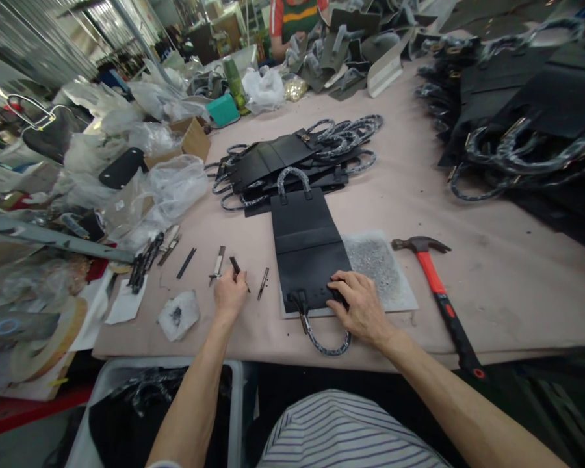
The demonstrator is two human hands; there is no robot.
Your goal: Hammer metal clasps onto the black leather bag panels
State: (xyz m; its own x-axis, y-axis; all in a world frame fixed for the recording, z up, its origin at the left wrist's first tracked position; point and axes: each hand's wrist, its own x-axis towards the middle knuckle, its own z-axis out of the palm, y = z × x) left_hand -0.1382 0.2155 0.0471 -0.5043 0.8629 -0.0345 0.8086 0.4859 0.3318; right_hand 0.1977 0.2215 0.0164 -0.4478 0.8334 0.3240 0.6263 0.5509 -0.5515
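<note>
A flat black bag panel (306, 227) lies in front of me, with a plastic-wrapped handle (295, 179) at its far end and another wrapped handle (329, 351) at its near end. My right hand (358, 302) rests at the panel's near right corner, its fingers closed around the end of the near handle. My left hand (231, 292) is closed on a short dark metal rod (234, 264), left of the panel. Beside it lie a small metal tool (219, 261) and a thin punch-like tool (263, 284). Under the panel's right side shows a worn white board (377, 270).
A claw hammer (436, 286) with a red and black grip lies right. Black bag panels (273, 159) are piled behind, with a larger stack (521, 97) at far right. Plastic bags and a cardboard box (195, 140) crowd the left. A person (292, 26) sits across the table.
</note>
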